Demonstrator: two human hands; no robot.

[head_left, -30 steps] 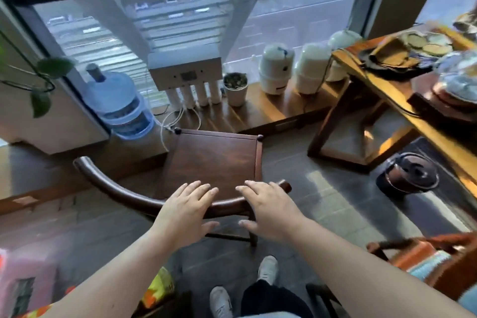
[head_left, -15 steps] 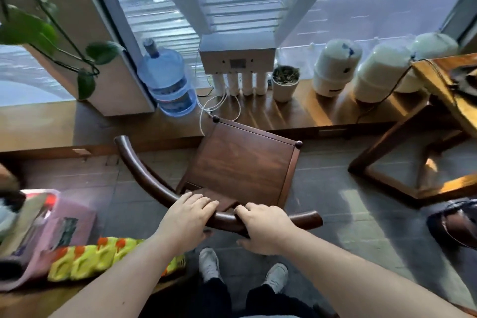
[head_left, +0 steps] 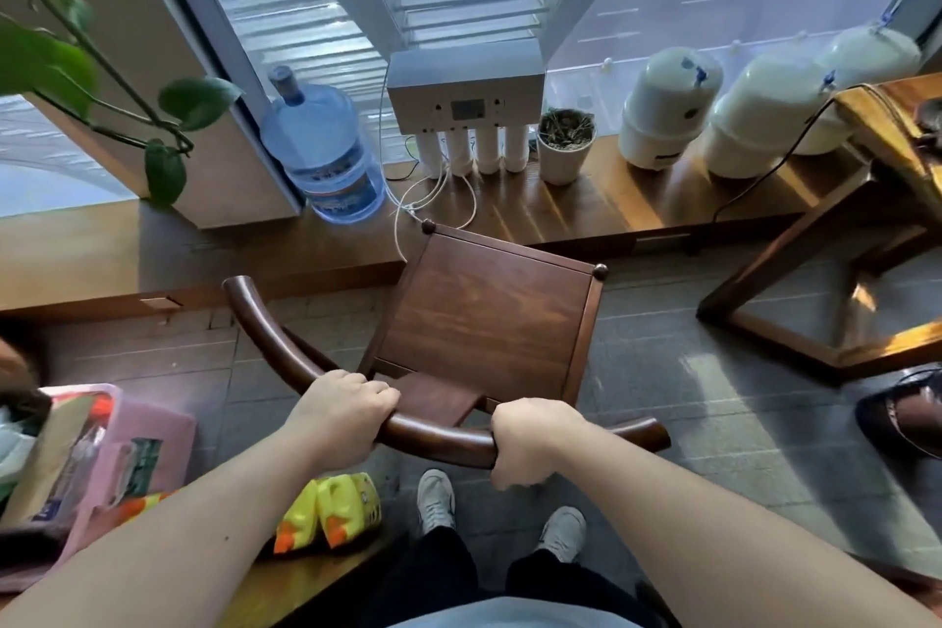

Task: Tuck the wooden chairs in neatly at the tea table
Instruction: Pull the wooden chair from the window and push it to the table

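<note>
A dark wooden chair (head_left: 484,316) with a square seat and a curved back rail stands on the tiled floor in front of me, its seat facing the window ledge. My left hand (head_left: 346,411) wraps around the rail left of the centre splat. My right hand (head_left: 530,441) grips the rail right of it. The tea table (head_left: 887,117) reaches in at the right edge, with its angled wooden leg frame below, well apart from the chair.
On the ledge behind the chair stand a blue water jug (head_left: 323,153), a water filter unit (head_left: 466,102) with loose white cables, a small plant pot (head_left: 566,145) and white tanks (head_left: 668,107). A pink box (head_left: 102,454) and yellow snack packs (head_left: 331,510) lie left. A dark kettle (head_left: 907,416) sits right.
My hands went from hovering open over the back rail to closing around it. The view swung left and nearer, and the table slid toward the right edge.
</note>
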